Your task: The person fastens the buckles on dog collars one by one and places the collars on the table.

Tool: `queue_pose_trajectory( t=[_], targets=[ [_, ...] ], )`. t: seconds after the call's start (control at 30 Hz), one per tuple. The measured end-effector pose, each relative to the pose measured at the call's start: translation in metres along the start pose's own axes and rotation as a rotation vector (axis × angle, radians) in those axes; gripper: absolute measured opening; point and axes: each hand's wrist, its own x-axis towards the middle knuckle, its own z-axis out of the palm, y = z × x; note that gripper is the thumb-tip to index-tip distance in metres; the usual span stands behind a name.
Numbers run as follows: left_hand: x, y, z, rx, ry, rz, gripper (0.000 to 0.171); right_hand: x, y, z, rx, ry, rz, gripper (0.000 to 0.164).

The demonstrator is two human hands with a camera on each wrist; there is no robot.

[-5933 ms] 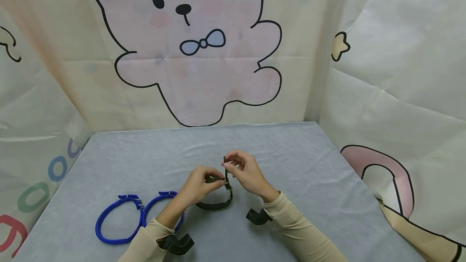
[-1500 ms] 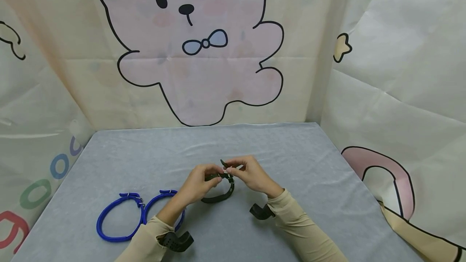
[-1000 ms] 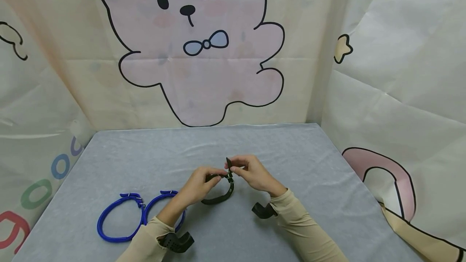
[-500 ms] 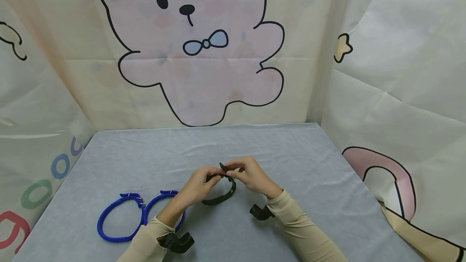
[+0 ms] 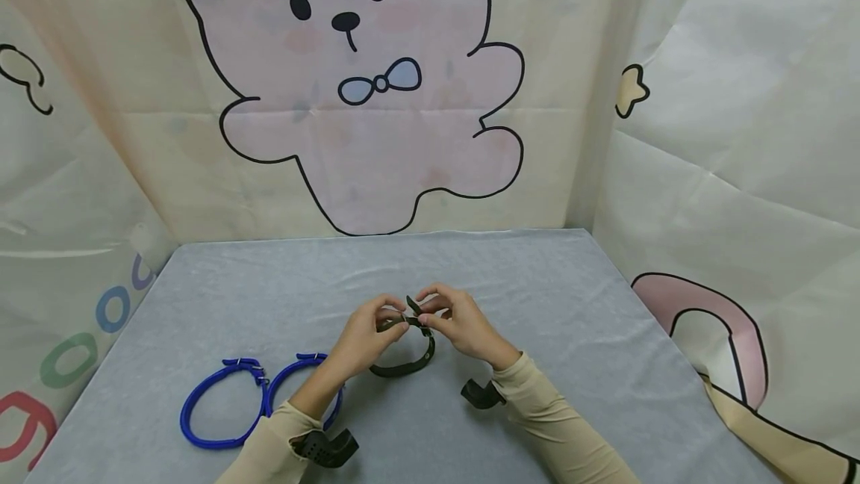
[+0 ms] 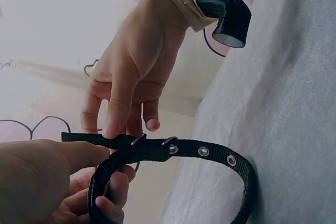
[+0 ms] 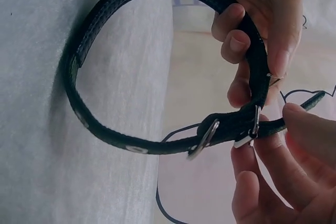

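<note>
A dark green collar (image 5: 403, 370) forms a loop above the grey cloth, touching or nearly touching it at its lower side. My left hand (image 5: 366, 334) pinches its band near the buckle, thumb on one side and fingers on the other. In the right wrist view the metal buckle (image 7: 244, 139) and a D-ring (image 7: 205, 140) show, with the strap passing through the buckle. My right hand (image 5: 463, 326) pinches the strap's free end (image 6: 86, 138) between thumb and fingers. Metal eyelets (image 6: 203, 151) run along the band.
Two blue collars (image 5: 190, 402) lie buckled in loops side by side at the left; my left forearm covers part of the nearer one (image 5: 285, 373). Grey cloth (image 5: 551, 297) covers the table. Printed curtains (image 5: 537, 170) stand behind and at both sides.
The strap's free end stood upright a second ago and now leans left. My left fingers have lifted slightly since half a second ago. The blue collars stay put.
</note>
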Motion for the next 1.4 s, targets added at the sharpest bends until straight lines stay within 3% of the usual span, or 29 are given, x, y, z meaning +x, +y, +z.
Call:
queue_pose_trajectory(
  t=[0.4,0.83,1.4],
  targets=[
    [0.0012,-0.0012,0.0009,-0.002,0.086,0.041,0.017,-0.0005,0.0008,0.0024,-0.032,0.018,-0.019,0.012],
    [0.0019,-0.0040,-0.0002,-0.025,0.080,0.048,0.018,-0.0013,0.0000,0.0023,-0.045,-0.029,-0.051,0.017],
    [0.0043,-0.0052,-0.0020,-0.030,0.072,0.029,0.017,0.0002,0.0024,0.0027,0.085,-0.058,-0.025,0.015]
  ],
)
